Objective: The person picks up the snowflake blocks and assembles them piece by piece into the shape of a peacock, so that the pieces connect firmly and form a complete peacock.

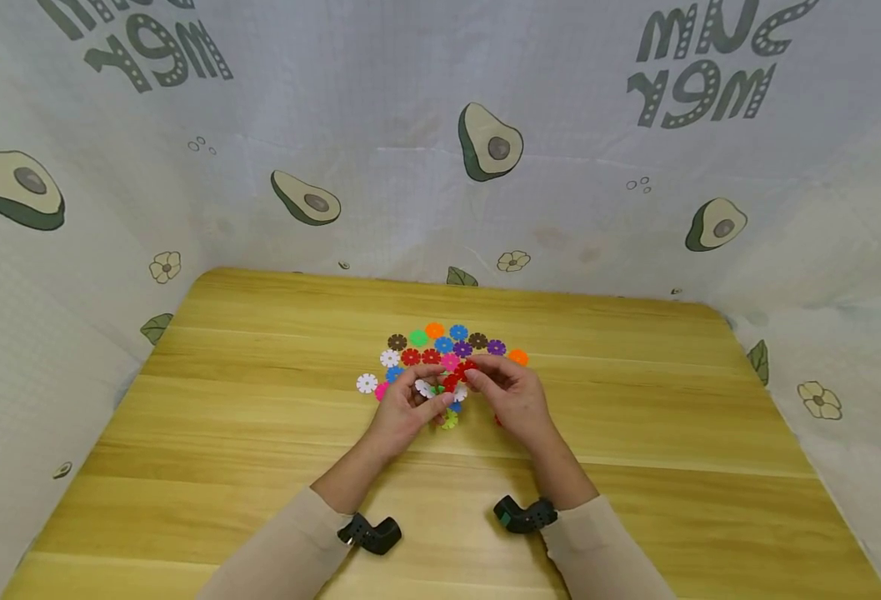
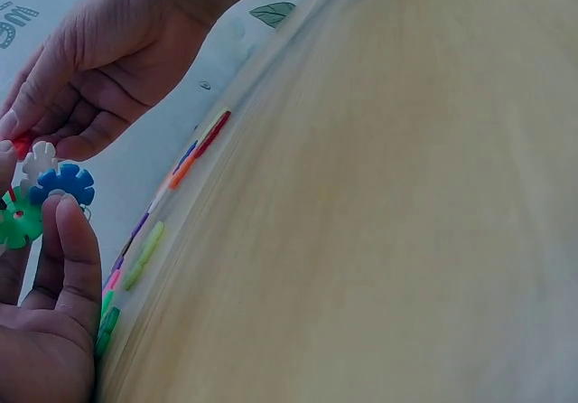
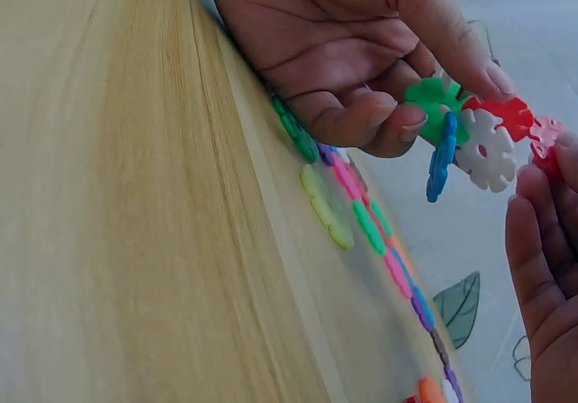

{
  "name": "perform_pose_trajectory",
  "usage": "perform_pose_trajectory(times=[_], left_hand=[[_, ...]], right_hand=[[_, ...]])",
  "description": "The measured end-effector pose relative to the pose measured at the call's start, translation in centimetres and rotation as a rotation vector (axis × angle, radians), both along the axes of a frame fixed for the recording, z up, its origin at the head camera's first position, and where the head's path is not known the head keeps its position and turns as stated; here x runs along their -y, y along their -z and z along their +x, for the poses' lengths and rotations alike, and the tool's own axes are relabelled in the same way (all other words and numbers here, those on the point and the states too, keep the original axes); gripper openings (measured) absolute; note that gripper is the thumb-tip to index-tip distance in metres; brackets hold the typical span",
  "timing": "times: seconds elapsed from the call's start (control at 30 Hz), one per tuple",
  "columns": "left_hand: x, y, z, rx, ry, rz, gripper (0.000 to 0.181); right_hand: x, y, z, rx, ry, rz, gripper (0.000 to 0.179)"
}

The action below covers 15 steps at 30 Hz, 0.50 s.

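Small notched plastic discs are joined into a cluster between my two hands. In the right wrist view it shows a green disc (image 3: 435, 109), a white disc (image 3: 489, 161), a blue disc (image 3: 441, 159) set edge-on and a red disc (image 3: 503, 117). My left hand (image 1: 401, 414) holds the cluster between thumb and fingers. My right hand (image 1: 518, 404) pinches another red disc (image 3: 545, 135) at the cluster's right end, touching or nearly touching it; whether the two are slotted together I cannot tell. Fingers partly hide both.
Loose discs in several colours lie flat on the wooden table (image 1: 260, 400) just beyond and around my hands, among them an orange disc (image 1: 518, 357) and a white disc (image 1: 367, 383). A printed cloth (image 1: 387, 183) hangs behind the table's far edge. Both wrists wear black devices.
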<state>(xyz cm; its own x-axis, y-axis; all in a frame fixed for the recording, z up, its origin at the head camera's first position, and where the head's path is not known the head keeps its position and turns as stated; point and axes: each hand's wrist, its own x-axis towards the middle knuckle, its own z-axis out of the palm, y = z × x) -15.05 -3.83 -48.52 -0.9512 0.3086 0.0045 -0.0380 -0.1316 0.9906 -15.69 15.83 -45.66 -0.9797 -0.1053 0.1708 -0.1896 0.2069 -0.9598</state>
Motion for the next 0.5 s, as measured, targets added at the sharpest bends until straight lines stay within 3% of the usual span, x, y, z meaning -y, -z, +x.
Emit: perform_pose_trajectory(times=[0.33,0.5], left_hand=[[0.03,0.1,-0.07,0.01,0.008,0.0,0.042],[0.06,0.25,-0.15,0.014,0.012,0.002,0.041]], right_hand=[[0.43,0.23,0.02,-0.075,0.016,0.054,0.018],[0.54,0.27,0.05,-0.071,0.0,0.073,0.017]])
